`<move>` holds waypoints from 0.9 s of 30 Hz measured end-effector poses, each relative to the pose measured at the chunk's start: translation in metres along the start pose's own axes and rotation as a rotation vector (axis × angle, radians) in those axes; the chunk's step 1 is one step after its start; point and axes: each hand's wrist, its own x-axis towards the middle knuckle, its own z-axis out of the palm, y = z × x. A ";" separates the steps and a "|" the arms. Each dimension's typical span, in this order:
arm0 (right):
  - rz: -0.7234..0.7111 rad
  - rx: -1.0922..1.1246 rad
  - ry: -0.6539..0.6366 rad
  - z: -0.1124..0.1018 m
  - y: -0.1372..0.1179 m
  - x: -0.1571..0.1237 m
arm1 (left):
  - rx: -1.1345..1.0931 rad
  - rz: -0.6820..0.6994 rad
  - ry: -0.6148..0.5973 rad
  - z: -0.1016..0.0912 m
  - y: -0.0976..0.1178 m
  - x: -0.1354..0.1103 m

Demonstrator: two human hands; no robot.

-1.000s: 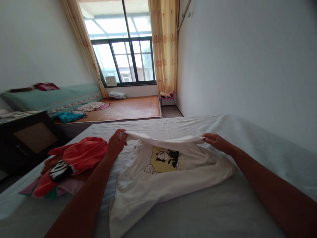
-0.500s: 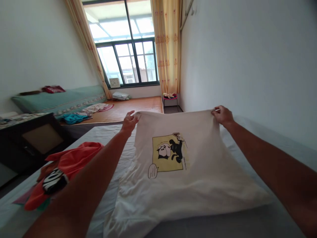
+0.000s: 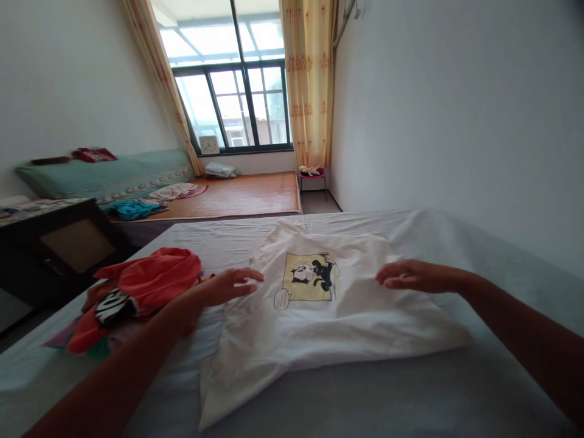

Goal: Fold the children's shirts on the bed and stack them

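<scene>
A white T-shirt [image 3: 351, 331] with a black cat cartoon print lies spread on the bed, wrinkled, its near hem slanting down to the left. My left hand [image 3: 230, 286] hovers by the shirt's left edge, fingers apart and holding nothing. Over the right side of the shirt is my right hand [image 3: 404, 275], its fingers stretched forward with nothing gripped; whether the fingertips touch the cloth I cannot tell. Beside my left forearm rests a heap of clothes topped by an orange-red garment [image 3: 157, 280], partly covered by that arm.
A pale blue sheet [image 3: 365, 401] covers the bed under the shirt. Beyond it stands a second bed with a brown mat [image 3: 255, 191] and a teal cloth [image 3: 134, 210]. A dark cabinet [image 3: 77, 243] is at left, a pink stool [image 3: 312, 175] by the right wall.
Both hands have let go of the shirt's far corners and drawn back nearer to me. The shirt, held up before, has dropped flat onto the bed.
</scene>
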 end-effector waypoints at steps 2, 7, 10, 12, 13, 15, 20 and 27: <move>0.063 -0.013 -0.081 0.011 -0.006 -0.027 | 0.022 -0.035 -0.215 0.011 0.024 -0.029; 0.120 -0.108 -0.100 0.037 -0.010 -0.063 | 0.160 -0.098 -0.342 0.036 0.052 -0.066; 0.076 -0.092 -0.125 0.044 -0.015 -0.076 | 0.232 -0.122 -0.367 0.041 0.057 -0.071; 0.070 -0.124 -0.019 0.045 -0.013 -0.086 | 0.278 -0.060 -0.408 0.042 0.061 -0.076; 0.093 -0.144 0.051 0.046 -0.009 -0.091 | 0.297 -0.018 -0.424 0.042 0.064 -0.079; 0.142 -0.168 0.160 0.048 0.000 -0.102 | 0.322 0.049 -0.427 0.045 0.070 -0.088; 0.028 -0.142 0.171 0.052 0.014 -0.110 | 0.385 0.076 -0.241 0.054 0.070 -0.100; 0.137 0.265 0.361 0.017 0.014 -0.065 | 0.119 0.015 -0.306 0.024 0.061 -0.066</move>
